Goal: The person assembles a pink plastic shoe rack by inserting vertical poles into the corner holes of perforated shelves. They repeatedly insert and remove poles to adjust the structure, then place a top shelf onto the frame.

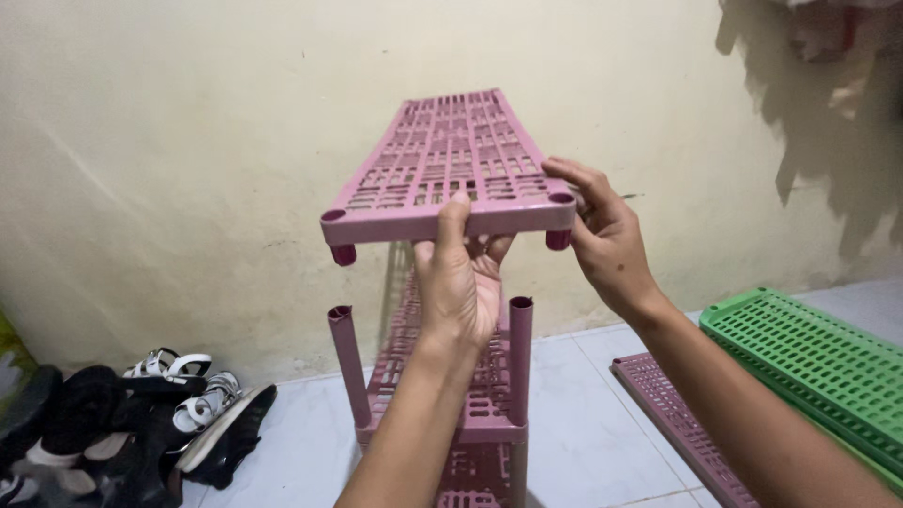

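Near edge of the floor (583, 442): pink rack (461, 404) w/ two posts sticking up. Left hand (461, 282) clamped on the near edge of a pink shelf (447, 160) held above it, right hand (607, 235) gripping its right corner. Green panel (809, 362) on the right, sandals (179, 395) by the left wall.

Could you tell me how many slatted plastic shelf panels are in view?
5: one pink held up, two pink in the rack, pink and green on the floor.
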